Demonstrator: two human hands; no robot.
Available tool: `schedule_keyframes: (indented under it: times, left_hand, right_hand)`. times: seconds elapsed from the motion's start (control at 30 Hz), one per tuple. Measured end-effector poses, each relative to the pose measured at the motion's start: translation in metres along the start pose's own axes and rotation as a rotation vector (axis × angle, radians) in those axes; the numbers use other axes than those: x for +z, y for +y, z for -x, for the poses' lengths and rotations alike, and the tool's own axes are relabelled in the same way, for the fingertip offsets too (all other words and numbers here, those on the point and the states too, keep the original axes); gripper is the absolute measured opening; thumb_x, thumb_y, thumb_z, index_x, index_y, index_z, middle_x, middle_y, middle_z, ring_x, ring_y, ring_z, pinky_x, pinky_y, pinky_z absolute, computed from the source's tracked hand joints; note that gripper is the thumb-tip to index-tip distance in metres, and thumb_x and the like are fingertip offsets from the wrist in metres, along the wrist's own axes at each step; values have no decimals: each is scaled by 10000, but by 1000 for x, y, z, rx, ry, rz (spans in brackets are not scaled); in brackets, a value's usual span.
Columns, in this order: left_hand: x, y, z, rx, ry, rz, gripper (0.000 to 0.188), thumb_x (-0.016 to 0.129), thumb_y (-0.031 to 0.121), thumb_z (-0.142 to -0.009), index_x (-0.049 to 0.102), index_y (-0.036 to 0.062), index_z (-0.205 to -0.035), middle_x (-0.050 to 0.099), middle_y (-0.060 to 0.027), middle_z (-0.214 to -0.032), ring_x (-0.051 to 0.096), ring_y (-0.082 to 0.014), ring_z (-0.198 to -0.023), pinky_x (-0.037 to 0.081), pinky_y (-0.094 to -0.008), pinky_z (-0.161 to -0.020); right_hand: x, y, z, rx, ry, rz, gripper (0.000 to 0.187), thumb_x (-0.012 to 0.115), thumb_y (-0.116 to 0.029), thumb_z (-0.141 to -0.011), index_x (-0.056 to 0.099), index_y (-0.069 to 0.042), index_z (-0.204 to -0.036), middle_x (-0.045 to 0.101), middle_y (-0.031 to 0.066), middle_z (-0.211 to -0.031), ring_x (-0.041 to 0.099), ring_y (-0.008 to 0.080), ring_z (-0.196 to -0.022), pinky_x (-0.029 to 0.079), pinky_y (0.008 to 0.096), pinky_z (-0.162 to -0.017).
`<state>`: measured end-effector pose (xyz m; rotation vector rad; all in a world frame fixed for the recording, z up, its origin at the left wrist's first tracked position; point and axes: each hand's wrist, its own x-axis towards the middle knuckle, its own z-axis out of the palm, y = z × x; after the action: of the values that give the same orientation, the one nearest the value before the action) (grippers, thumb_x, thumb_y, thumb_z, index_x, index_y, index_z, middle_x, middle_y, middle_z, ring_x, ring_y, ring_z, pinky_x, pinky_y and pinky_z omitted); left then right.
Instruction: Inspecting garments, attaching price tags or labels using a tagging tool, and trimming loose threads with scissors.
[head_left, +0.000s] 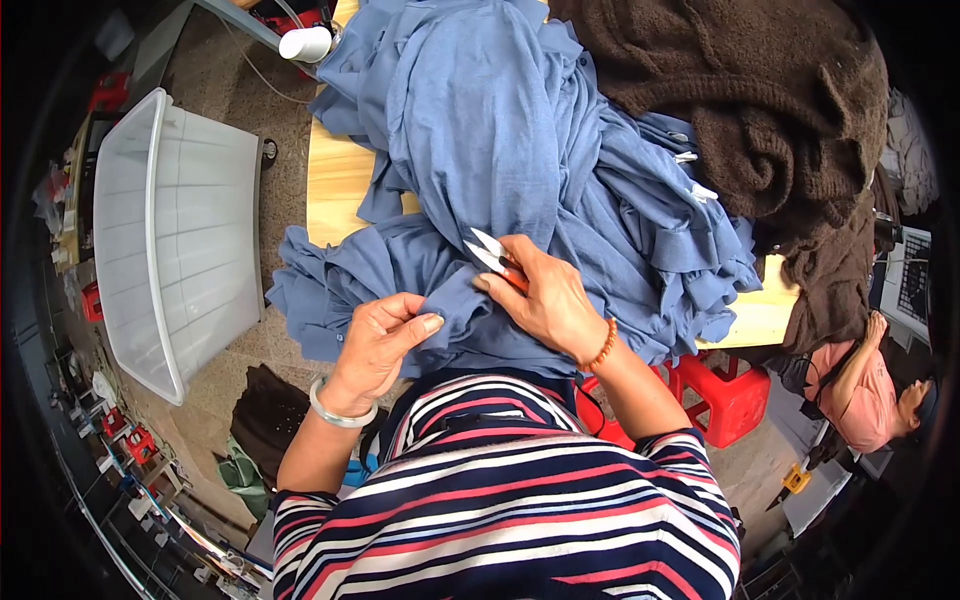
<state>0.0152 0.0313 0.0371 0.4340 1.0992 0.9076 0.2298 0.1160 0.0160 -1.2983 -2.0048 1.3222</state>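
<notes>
A heap of blue knit garments (485,130) covers the middle of the wooden table in front of me. With thumb and fingertips, my left hand (372,350) pinches the edge of a blue garment piece (455,305). A pair of thread snips (490,252) with pale blades and a red-orange handle is held in my right hand (552,308). The blades stand apart and point up and left, just above the cloth. My right thumb rests close to the raised fold, which lies between my two hands.
Brown knitwear (740,90) is piled at the table's right. A large white plastic bin (205,230) stands on the floor at left. A white thread cone (305,44) is near the far left corner. Red stools (725,400) and a seated person (860,395) are at right.
</notes>
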Motion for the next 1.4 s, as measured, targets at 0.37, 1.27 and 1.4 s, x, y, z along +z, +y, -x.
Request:
schedule_keyframes:
  times: [0.37,1.27,1.4]
  left_hand:
    - [5,-4,1,35,99,241,196,584,55,-936,616,-50,-1097,663,-89,-1016,628,-126,-905,510,-258,-821]
    - [8,-9,3,-12,108,189,215,590,61,-936,616,-59,-1112,651,-50,-959,592,-80,-860,477,-205,-765]
    - [8,-8,2,-4,118,196,215,593,63,-934,617,-55,-1112,649,-44,-959,588,-76,-861,475,-203,-771]
  right_hand:
    - [4,-26,23,-215,-113,96,255,681,-211,-842,525,-25,-919,573,132,-703,595,327,-629,461,409,-558]
    - [5,-16,22,-235,-144,127,240,625,-232,-886,490,-40,-836,570,129,-634,594,323,-587,448,424,-514]
    - [4,-8,23,-66,-86,6,222,655,-212,-888,538,-26,-919,519,96,-612,523,263,-502,408,365,-492]
